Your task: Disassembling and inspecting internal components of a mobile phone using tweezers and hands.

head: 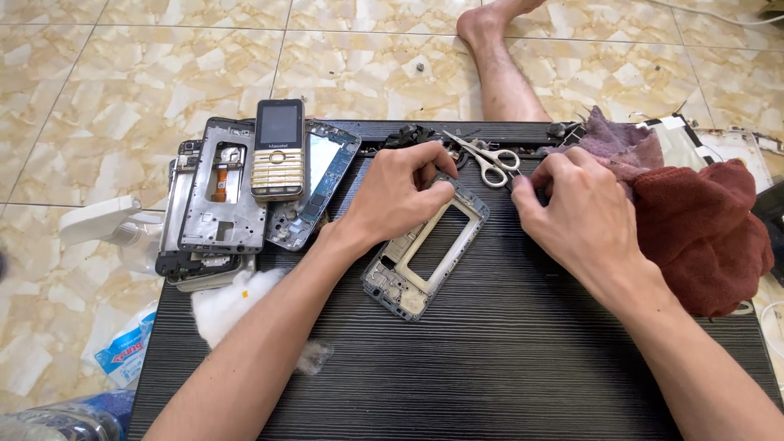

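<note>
A bare phone frame [425, 265] with an open rectangular middle lies slanted on the dark striped tabletop [490, 359]. My left hand [400, 196] presses down on its upper end, fingers curled over the top edge. My right hand [572, 208] sits just to the right of the frame with its fingertips pinched together; whatever small thing is between them is too small to make out. Small scissors [487, 157] with pale handles lie just beyond both hands.
A pile of stripped phone frames [216, 200] and a gold keypad phone [278, 147] rests at the table's left end. White cotton wadding [229, 302] lies below the pile. Red and purple cloths [694, 220] lie at the right. A bare leg [502, 69] stretches over the tiled floor.
</note>
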